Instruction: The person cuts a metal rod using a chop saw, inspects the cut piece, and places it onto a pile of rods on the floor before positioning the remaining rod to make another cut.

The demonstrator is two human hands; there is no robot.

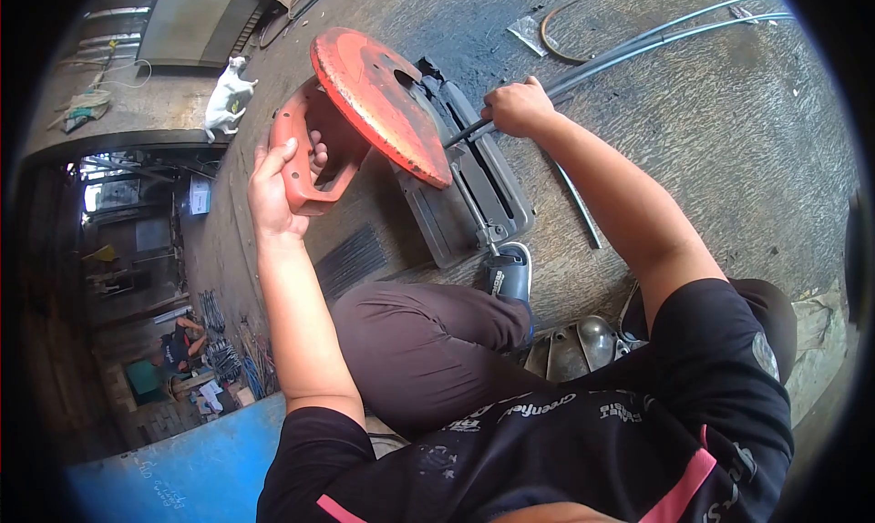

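Observation:
A cut-off saw with a worn red blade guard (378,99) stands on a grey metal base (442,222) in front of me. My left hand (278,181) is wrapped round the saw's red loop handle (301,154). Closed round several long metal rods (629,47), my right hand (521,107) is just right of the guard. The rods stretch away to the upper right, and their near ends reach the saw under the guard. A clamp screw (474,209) runs along the base towards me. The guard hides most of the cutting disc.
My shoe (510,272) is close to the base. Short cut rods (354,259) lie on the floor to the left. A loose strip (576,204) is on the right. A white cat (228,97) lies farther back. Another person (180,343) is low at far left, near a blue panel (191,459).

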